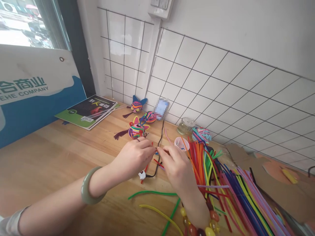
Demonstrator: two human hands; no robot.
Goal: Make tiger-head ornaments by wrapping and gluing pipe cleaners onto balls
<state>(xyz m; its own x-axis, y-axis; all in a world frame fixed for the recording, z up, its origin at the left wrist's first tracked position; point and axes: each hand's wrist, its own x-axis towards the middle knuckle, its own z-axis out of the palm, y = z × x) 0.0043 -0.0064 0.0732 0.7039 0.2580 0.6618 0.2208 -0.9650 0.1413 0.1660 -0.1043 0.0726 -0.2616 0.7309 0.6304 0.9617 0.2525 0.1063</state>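
My left hand point(134, 155), with a pale green bangle point(86, 186) on its wrist, is closed in a pinch. Its fingertips meet those of my right hand point(176, 165), which pinches too and wears a bead bracelet point(193, 229). Whatever lies between the fingertips is too small and covered to make out; a bit of blue shows just below. Under the hands lie red pipe cleaners point(147, 167) and a white plug point(142, 175) on a black cord point(161, 134). Just beyond my left hand sits a colourful animal-shaped craft piece point(137, 131) with a dark tassel.
Many pipe cleaners point(251, 193) lie at right, beside cardboard point(273, 190). Green point(152, 193) and yellow ones point(162, 211) lie nearer. Behind stand a pink cup point(181, 149), a glass jar point(185, 126), a phone point(161, 108) and more craft pieces point(138, 105). Booklets point(86, 113) lie left.
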